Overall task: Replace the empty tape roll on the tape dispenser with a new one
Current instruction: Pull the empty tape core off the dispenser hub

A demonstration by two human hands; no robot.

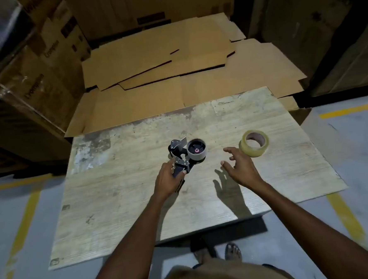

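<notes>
A black and metal tape dispenser [179, 154] lies on the worn wooden table [129, 207], near its middle. An empty grey cardboard core [197, 152] sits on the dispenser's wheel, facing up. My left hand [168, 180] grips the dispenser's handle from below. A full roll of clear tape [254, 143] lies flat on the table to the right. My right hand [239, 165] hovers above the table between the dispenser and the roll, fingers spread, holding nothing and just short of the roll.
Flattened cardboard sheets [164, 76] are piled beyond the table's far edge. Stacked cartons [34, 68] stand at the left and more at the right. Grey floor with yellow lines [342, 213] surrounds the table. My feet [218, 253] are at its near edge.
</notes>
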